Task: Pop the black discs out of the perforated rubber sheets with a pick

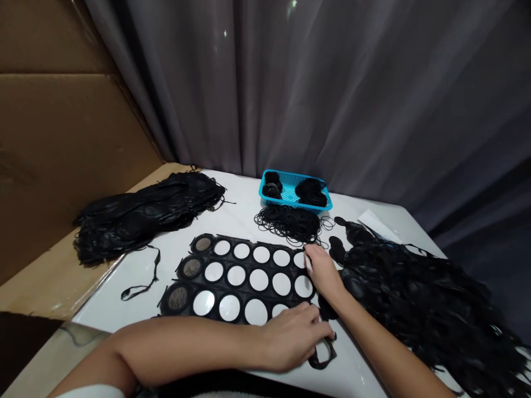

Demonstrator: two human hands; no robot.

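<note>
A black sheet with rows of round holes lies flat on the white table, and white shows through most of the holes. The holes at its left end are dark and brownish inside. My right hand has its fingers closed at the sheet's far right corner. My left hand reaches across the near edge, fingers curled down on the sheet's near right end. A black loop of the same material sticks out beneath those fingers. My left forearm hides part of the near edge.
Thin black rings lie heaped before a blue basket holding black ring bundles. A large black scrap pile is at right, stacked black sheets at left. Black discs lie near my right hand. Cardboard stands left; a grey curtain hangs behind.
</note>
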